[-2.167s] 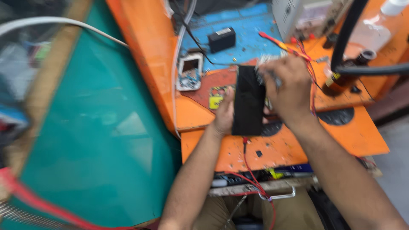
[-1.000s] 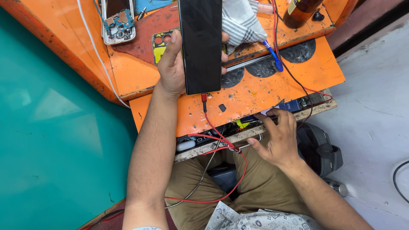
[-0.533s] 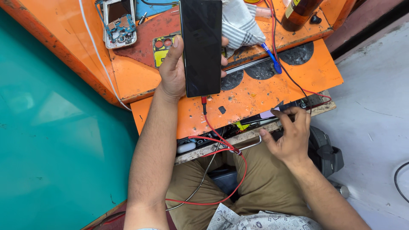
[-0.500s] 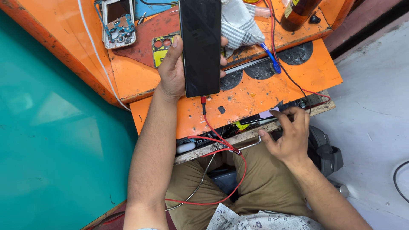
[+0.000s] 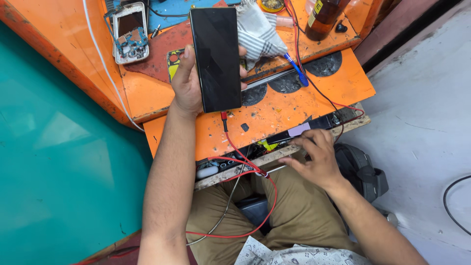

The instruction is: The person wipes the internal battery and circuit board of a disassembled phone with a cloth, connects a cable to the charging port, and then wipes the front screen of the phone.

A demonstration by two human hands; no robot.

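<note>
Smartphone (image 5: 216,56), dark screen up and red cable (image 5: 240,152) attached, gripped by left hand (image 5: 189,81); right hand (image 5: 316,157), fingers loosely spread, searches drawer (image 5: 274,152). Best held level, cable slack.

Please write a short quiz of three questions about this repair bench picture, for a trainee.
1. True or false: the left hand holds the black phone with its screen dark.
2. What colour is the cable plugged into the phone's lower end?
3. Where are the right hand fingers? A) on the brown bottle B) at the drawer under the orange bench C) on the striped cloth

Key: 1 true; 2 red; 3 B
</note>
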